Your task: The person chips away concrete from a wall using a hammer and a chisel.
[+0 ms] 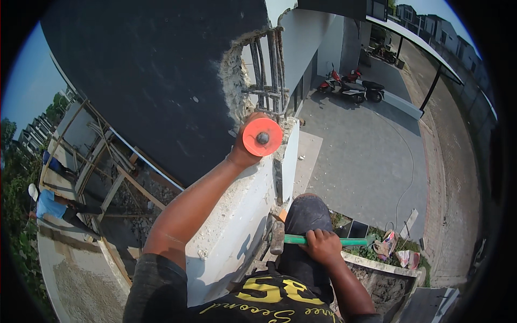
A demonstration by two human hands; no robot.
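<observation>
The person's left hand [243,153] is wrapping round a red-guarded chisel [263,138], its steel head facing back toward the person (the guard is hiding most of the fingers, so I'm not seeing how tightly they're closing). Lower down, the right hand [324,246] is curling its fingers snugly round the green handle of a hammer [294,239], which is crossing in front of a dark-trousered leg [308,212]. Just above the chisel, bare steel bars [273,59] are showing beside the ragged break [232,81] in a dark wall [145,81]. Motorbikes [350,88] are standing on the grey yard [366,161]; at left, a blue-shirted person [52,204] is leaning near timber poles [141,188].
</observation>
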